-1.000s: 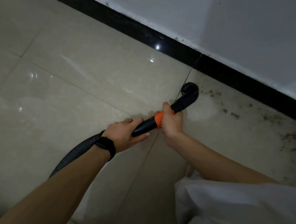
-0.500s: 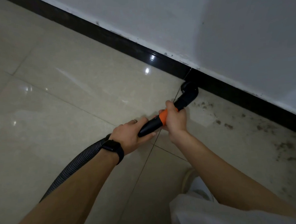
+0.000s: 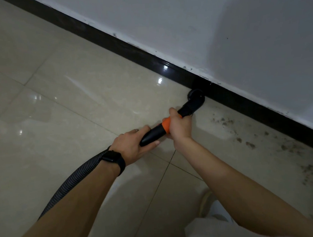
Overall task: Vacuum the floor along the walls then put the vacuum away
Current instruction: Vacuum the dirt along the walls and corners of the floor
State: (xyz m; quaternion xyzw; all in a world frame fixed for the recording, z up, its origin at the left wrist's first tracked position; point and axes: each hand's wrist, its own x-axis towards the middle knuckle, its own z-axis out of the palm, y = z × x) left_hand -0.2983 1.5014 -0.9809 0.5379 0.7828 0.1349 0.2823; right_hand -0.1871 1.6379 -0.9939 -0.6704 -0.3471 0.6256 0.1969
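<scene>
A black vacuum nozzle (image 3: pixel 153 134) with an orange collar (image 3: pixel 166 126) ends in a round brush head (image 3: pixel 196 98), which sits on the floor against the black baseboard (image 3: pixel 242 104). My left hand (image 3: pixel 133 144) holds the rear of the nozzle, where the ribbed grey hose (image 3: pixel 72 184) runs off to the lower left. Just ahead of the collar, my right hand (image 3: pixel 179 125) grips the nozzle. Dark dirt specks (image 3: pixel 247 142) lie on the tiles to the right of the brush.
Glossy beige floor tiles (image 3: pixel 78 104) stretch left and toward me. A white wall (image 3: pixel 220 33) rises above the baseboard. My shoe (image 3: pixel 205 202) and pale trouser leg (image 3: pixel 212 229) are at the bottom right. A black watch is on my left wrist.
The brush head has slid forward along the tile joint and now touches the baseboard. Both hands kept their hold on the nozzle.
</scene>
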